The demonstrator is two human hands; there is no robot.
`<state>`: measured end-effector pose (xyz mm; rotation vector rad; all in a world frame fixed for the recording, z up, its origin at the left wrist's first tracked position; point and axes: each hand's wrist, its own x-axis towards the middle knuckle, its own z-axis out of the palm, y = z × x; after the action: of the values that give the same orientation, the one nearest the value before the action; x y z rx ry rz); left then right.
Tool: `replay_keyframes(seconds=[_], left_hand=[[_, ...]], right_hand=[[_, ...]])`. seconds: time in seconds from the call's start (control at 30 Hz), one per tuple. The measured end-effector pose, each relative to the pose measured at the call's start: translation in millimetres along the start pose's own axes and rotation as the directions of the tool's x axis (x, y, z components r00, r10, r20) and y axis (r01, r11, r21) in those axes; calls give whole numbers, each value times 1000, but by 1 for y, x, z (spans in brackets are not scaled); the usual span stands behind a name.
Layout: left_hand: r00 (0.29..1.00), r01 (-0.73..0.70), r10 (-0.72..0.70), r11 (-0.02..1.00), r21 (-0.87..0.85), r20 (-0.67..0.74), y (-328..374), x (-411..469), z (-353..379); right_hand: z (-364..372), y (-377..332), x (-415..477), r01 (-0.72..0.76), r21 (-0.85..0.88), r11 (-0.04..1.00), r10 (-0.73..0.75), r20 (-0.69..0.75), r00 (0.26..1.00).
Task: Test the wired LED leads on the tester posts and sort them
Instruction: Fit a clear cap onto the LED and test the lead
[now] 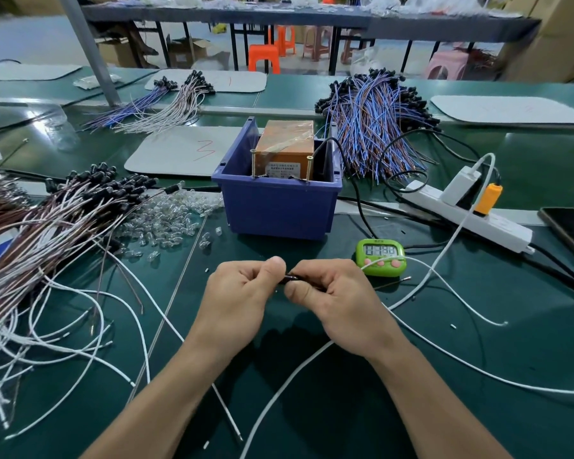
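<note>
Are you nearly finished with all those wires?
Not nearly. Neat bundles at the back look sorted. The left hand and right hand pinch one lead, away from the tester posts in the blue box. A big tangled pile on the left looks untested.

Bright, even light falls from above. A soft shadow pools on the table point(497, 329) just nearer than the fingers point(277, 265). Glare sheens the table far up-left of them. Straight edges bow toward the frame borders, and the far background is slightly soft.
</note>
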<state>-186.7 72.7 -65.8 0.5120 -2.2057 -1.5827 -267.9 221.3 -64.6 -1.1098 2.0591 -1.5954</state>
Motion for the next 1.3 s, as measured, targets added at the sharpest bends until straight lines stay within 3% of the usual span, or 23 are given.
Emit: replay_keyframes(seconds=[0.1, 0.17, 0.23, 0.3, 0.37, 0.53, 0.63, 0.77, 0.97, 1.07, 1.2, 1.3], left_hand=[[977, 199, -214, 935, -295, -18, -4, 14, -10], [981, 192, -191, 954, -232, 23, -5, 15, -13], [995, 96, -96, 995, -11, 31, -7, 10, -11], [999, -34, 39, 976, 213, -19, -11, 7, -10], [989, -85, 116, 955, 285, -92, -10, 9, -14], [955, -31, 156, 898, 439, -252, -15, 15, -37], [925, 91, 137, 825, 558, -353, -17, 22, -55], [889, 243, -38, 885, 398, -456, -16, 31, -68], [938, 244, -41, 782, 574, -344, -13, 38, -77], [970, 199, -11, 611, 766, -243, -9, 62, -86], [973, 230, -124, 427, 874, -195, -10, 92, -93], [976, 217, -108, 446, 868, -189, -15, 105, -92]], right_hand=[[-8, -2, 0, 4, 173, 985, 4, -45, 999], [-9, -2, -1, 15, 188, 982, -4, -60, 998], [-4, -1, -1, 21, 137, 990, -13, -57, 998], [2, 0, 0, 20, 117, 993, -10, -89, 996], [4, 1, 1, 10, 167, 986, 9, -117, 993], [3, 6, 2, -34, 297, 954, 70, -113, 991], [5, 8, 2, -55, 295, 954, 87, -96, 992], [7, 9, 2, -77, 252, 965, 97, -68, 993], [8, 11, 0, -114, 159, 981, 123, -49, 991], [8, 12, 1, -133, 133, 982, 140, -43, 989], [8, 11, 0, -152, 125, 980, 158, -36, 987], [7, 11, 1, -164, 105, 981, 169, -34, 985]])
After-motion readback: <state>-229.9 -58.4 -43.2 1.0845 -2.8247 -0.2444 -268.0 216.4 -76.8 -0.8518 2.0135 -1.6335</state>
